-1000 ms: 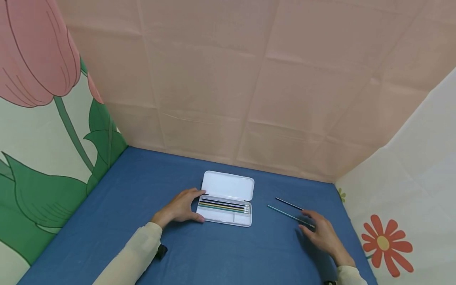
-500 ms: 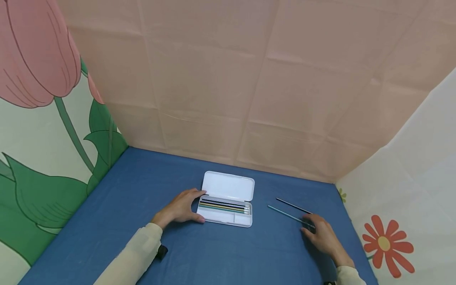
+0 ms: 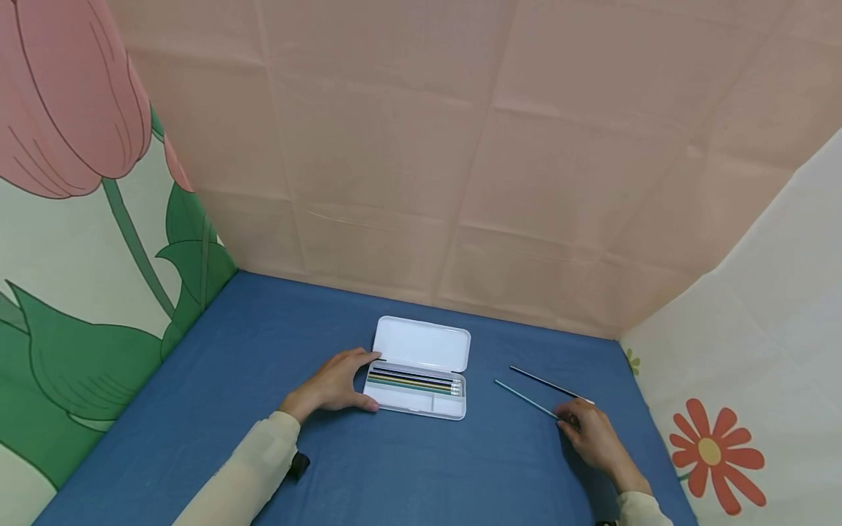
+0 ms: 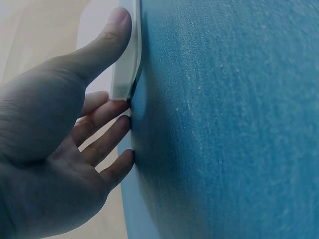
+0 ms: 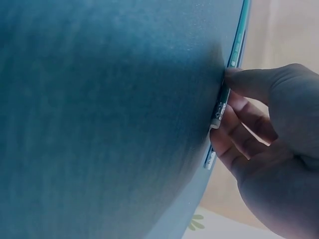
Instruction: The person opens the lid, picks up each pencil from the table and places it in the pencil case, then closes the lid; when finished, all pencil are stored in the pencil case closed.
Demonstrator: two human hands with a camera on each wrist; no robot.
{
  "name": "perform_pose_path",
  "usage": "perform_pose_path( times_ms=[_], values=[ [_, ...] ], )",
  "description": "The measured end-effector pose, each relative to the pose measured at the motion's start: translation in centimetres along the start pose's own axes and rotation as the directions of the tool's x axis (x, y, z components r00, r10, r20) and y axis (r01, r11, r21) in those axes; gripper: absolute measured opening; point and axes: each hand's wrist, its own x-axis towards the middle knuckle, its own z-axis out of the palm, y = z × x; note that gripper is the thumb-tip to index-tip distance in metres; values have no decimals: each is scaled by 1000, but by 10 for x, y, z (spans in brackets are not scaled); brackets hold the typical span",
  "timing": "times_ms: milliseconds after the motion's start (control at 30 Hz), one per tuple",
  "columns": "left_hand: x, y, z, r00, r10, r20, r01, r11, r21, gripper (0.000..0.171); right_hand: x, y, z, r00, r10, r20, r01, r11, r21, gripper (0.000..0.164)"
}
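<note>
A white pencil case (image 3: 397, 399) lies with its lid (image 3: 421, 343) folded back, several pencils (image 3: 411, 378) side by side in its upper compartment. My left hand (image 3: 335, 380) holds the case's left end, thumb at the front edge and index finger near the hinge. In the left wrist view the thumb lies along the case wall (image 4: 123, 74). To the right, my right hand (image 3: 592, 436) pinches a teal pencil (image 3: 522, 397) near its eraser end, between thumb and fingers. A dark pencil (image 3: 546, 383) lies just behind it, its white eraser end (image 5: 210, 160) showing past the fingers.
Blue cloth (image 3: 421, 467) covers the table. A plain tan backdrop (image 3: 427, 146) rises behind it, with a tulip-printed panel (image 3: 72, 292) at the left and a flower-printed white one (image 3: 776, 329) at the right.
My right hand's thumb and fingers have closed from a spread pose onto the teal pencil. The left hand and the pencil case stay in place.
</note>
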Motion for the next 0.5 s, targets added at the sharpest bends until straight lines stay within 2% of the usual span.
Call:
perform_pose_path(
  times_ms=[300,500],
  values=[
    [1,0,0,1000,4,4,-4,1000,-7,102,1,1,0,1000,7,22,-7,1000,-2,18],
    [2,-2,1,1000,5,1,-5,1000,-8,103,0,-4,-4,1000,-2,-17,2,1000,13,18]
  ],
)
